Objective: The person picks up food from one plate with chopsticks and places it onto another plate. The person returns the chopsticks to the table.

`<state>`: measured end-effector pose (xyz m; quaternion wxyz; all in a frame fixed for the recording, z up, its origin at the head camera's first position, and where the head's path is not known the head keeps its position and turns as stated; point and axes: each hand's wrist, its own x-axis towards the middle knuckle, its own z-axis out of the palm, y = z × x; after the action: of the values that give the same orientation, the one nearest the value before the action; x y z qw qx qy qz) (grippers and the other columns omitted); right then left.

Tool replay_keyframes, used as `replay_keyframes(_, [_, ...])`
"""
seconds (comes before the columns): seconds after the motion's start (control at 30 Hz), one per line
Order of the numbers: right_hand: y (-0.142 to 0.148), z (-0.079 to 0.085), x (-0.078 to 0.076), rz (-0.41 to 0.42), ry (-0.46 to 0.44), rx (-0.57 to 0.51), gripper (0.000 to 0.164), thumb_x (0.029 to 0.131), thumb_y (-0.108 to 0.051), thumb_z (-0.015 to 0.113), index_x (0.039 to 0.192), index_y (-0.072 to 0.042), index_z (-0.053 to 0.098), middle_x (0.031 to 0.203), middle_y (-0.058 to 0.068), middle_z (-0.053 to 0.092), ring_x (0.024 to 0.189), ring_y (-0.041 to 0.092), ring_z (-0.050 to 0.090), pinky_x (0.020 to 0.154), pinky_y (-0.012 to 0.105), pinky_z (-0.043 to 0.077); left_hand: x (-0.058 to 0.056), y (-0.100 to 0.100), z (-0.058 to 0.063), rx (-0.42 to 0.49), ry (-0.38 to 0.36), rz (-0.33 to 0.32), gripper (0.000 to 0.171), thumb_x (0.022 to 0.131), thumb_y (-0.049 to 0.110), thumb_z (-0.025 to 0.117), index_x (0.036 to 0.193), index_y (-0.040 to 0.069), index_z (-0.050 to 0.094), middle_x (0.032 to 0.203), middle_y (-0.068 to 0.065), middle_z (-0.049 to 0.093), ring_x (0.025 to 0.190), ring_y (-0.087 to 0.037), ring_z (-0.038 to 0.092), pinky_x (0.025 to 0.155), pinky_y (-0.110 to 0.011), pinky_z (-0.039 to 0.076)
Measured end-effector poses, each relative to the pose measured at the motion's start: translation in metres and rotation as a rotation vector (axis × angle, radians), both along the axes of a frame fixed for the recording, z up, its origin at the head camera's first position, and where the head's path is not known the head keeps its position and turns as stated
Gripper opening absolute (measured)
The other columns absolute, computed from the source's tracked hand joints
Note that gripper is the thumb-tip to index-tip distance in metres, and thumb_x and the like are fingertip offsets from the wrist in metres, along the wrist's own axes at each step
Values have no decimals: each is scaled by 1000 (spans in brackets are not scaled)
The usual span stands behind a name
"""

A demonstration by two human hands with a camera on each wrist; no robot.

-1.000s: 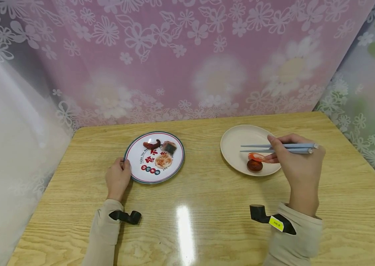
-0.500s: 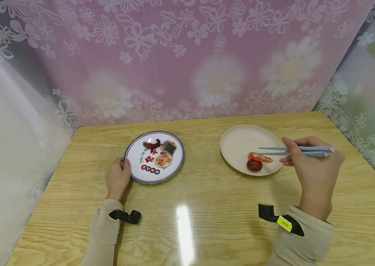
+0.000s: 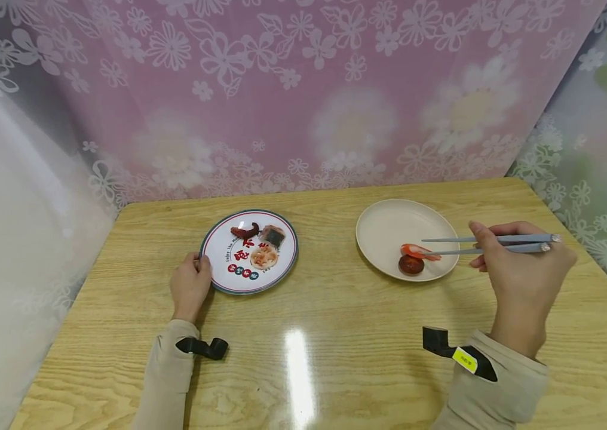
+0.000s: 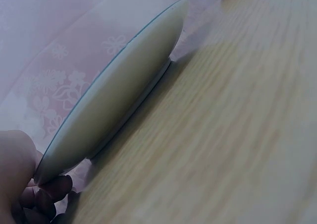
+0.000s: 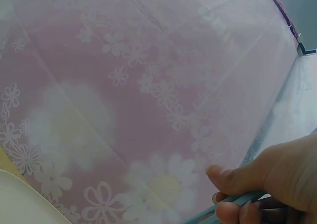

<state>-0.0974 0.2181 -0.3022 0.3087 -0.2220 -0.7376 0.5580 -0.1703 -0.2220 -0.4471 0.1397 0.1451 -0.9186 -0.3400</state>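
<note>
My left hand (image 3: 190,288) pinches the left rim of a white plate (image 3: 221,254) with a blue-green and red border. In the left wrist view, thumb and fingers (image 4: 58,187) grip the edge of that plate (image 4: 111,97). On it lie a dark red curved piece (image 3: 245,231), a wrapped piece with a dark patch (image 3: 272,236) and a round pale piece with orange bits (image 3: 264,257). My right hand (image 3: 524,275) holds a pair of blue-grey chopsticks (image 3: 518,239). Their tips overlap a red-and-white shrimp (image 3: 419,251) beside a round brown mushroom-like piece (image 3: 411,264) on a beige plate (image 3: 384,227).
Both plates stand on a wood-grain table (image 3: 330,280), with bare tabletop between them. A pink flowered curtain (image 3: 303,107) hangs along the back edge, and paler sheets hang at both sides. Each wrist carries a black camera mount (image 3: 459,355).
My right hand has drawn back to the right with the chopsticks, their tips shifting toward the plate's right side. The shrimp stays on the beige plate. My left hand keeps its grip.
</note>
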Motion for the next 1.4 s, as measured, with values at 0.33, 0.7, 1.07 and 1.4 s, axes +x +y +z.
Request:
replay_keyframes(0.33, [6,-11,-9,32,-35,-45,13,80,-20,78,74,-10,71,56,-6,64,34,10,55,39,19,44,-1,-1,-1,-1,11,3,33,97,21,46,107,-6,63,73,-16,60,70,-33,56,65,-39,36])
replay_keyframes(0.7, [7,-29,-24,61,37,-176,22,84,-26,74,71,-9,70,57,-4,66,41,9,61,43,19,46,0,-1,-1,5,11,0,33,97,20,46,108,-7,63,75,-17,62,71,-33,57,66,-39,37])
replay_keyframes(1.07, [8,-41,-33,28,179,-297,27,90,-23,67,69,-8,69,54,1,65,42,11,62,42,21,46,0,-1,-2,4,19,-2,33,97,19,47,109,-7,63,74,-16,61,68,-31,57,64,-38,37])
replay_keyframes(1.4, [9,-47,-35,13,246,-333,31,89,-26,68,70,-2,71,58,4,67,47,13,65,46,23,48,0,-2,-2,-5,30,-12,31,97,19,47,106,-6,63,69,-13,58,65,-30,55,62,-37,35])
